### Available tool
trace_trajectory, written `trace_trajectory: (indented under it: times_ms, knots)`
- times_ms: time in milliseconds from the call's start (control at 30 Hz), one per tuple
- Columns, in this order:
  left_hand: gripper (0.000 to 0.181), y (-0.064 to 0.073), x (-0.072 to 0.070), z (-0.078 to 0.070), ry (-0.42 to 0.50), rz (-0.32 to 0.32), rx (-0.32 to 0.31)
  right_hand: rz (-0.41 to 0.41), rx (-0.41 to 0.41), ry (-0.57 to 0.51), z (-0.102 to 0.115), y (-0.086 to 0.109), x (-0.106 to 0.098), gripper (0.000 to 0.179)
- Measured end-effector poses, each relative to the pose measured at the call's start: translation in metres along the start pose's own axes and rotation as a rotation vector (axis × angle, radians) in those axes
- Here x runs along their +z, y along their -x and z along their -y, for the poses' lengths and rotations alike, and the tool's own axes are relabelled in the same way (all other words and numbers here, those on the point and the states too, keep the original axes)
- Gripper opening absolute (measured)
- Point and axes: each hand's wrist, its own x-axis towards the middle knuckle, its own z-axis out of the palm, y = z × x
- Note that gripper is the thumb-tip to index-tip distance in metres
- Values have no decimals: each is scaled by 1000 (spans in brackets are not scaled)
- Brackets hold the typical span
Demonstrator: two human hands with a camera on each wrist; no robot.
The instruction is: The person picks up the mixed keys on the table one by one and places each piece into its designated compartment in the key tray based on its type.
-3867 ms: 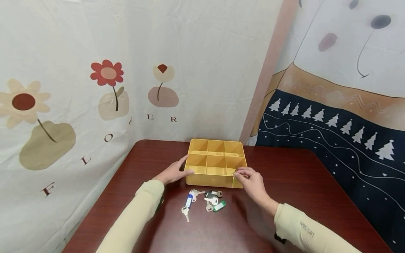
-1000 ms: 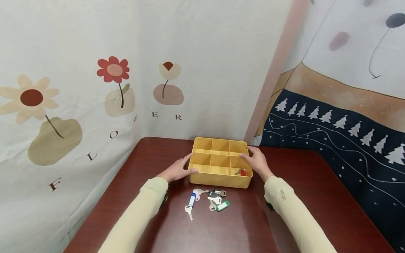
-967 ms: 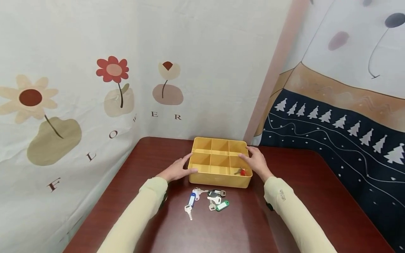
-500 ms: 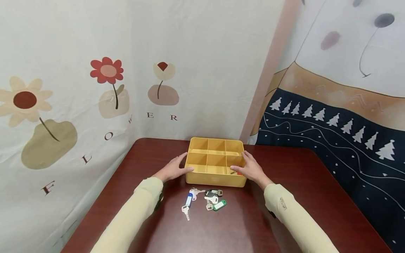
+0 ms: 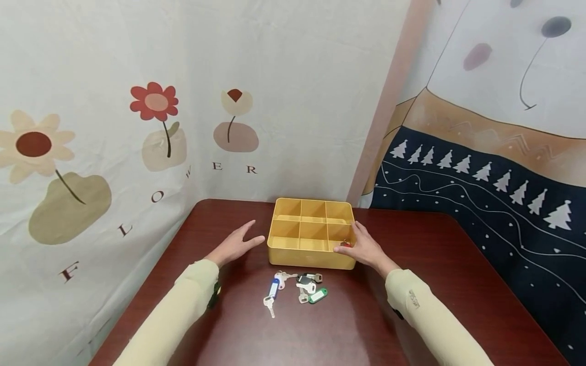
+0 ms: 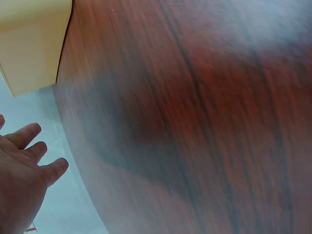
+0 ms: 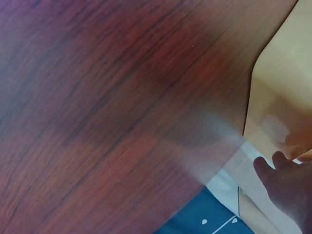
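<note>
A yellow organizer box with several compartments stands at the back of the table. My left hand hovers off its left side, fingers spread and holding nothing; the left wrist view shows the same hand apart from the box wall. My right hand rests at the box's right side, thumb over the front corner, fingers extended along the outer wall. In the front right compartment lies a key with a red tag, partly hidden by that thumb. The right wrist view has the right fingers by the yellow wall.
In front of the box lie loose keys: one with a blue tag, one with a pale pink tag, one with a green tag, and dark-headed keys. The reddish-brown table meets printed curtains behind.
My right hand earlier pinched a small item at the box's front right; a red-tagged key now lies there. My left hand has let go of the box and moved left.
</note>
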Motion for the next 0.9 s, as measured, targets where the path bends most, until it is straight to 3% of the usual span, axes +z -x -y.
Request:
trace_trajectory:
  times_ms: [267,600,900]
  knots:
    - [95,12,0,5,8,7,34,5,-53,-114,-1,2,-2,97]
    - [93,29,5,10,24,38,58,34,15,-246,0,3,1,102]
    - [78,36,12,18,18,71,97,54,31,-311,2,3,1,101]
